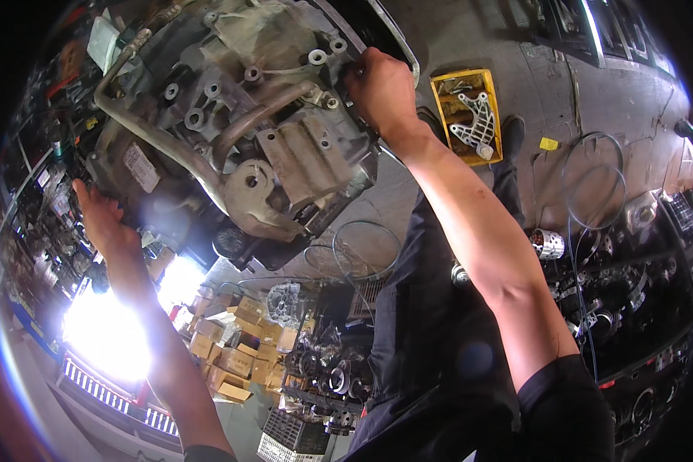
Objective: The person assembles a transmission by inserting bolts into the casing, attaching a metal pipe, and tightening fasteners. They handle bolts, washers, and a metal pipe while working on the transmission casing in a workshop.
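Note:
A large, grimy metal engine or gearbox unit fills the upper left. A thick curved pipe runs across it, and a worn metal bracket block sits near its lower right. My right hand is closed at the unit's right edge, its fingers curled against the metal. What they hold, if anything, is hidden. My left hand is raised just left of the unit with its fingers stretched out. I see nothing in it.
A yellow tray on the floor holds a silver bracket and small parts. A looped cable lies to the right. Cardboard boxes are stacked at lower left. Metal parts crowd the right. Bright light glares on the left.

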